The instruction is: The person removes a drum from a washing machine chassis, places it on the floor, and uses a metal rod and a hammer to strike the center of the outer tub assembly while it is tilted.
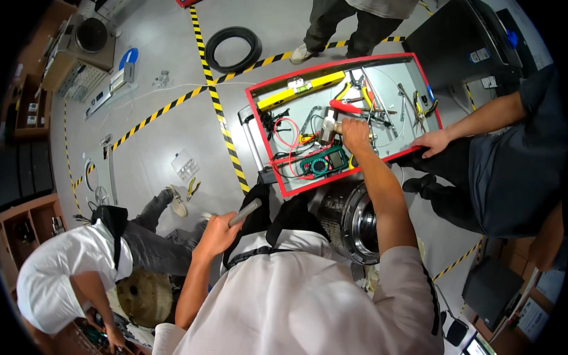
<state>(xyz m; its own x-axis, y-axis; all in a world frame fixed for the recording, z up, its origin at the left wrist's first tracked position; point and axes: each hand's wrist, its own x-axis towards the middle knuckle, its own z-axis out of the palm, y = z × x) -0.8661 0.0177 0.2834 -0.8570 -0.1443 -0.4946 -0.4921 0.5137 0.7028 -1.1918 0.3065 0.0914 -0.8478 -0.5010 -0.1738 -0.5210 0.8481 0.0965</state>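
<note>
My left hand (216, 235) is closed around a short grey rod (248, 210), held up in front of my waist with its end pointing away to the right. My right hand (356, 135) reaches into a red-rimmed tool tray (265, 134) and grips the handle of a hammer (327, 126), whose metal head lies to the left of my fingers. Near that hand are a green multimeter (322, 164) with red and black leads, red-handled pliers (345, 107) and a yellow spirit level (301, 90). Several more pliers and screwdrivers lie at the tray's right side.
On the right, a co-worker's hand (435, 143) rests on the tray's edge. A metal drum (356, 221) stands below the tray. Another person in white (74, 267) bends at the left. A black rubber ring (255, 50), pliers (193, 187) and a clear parts box (185, 166) lie on the floor.
</note>
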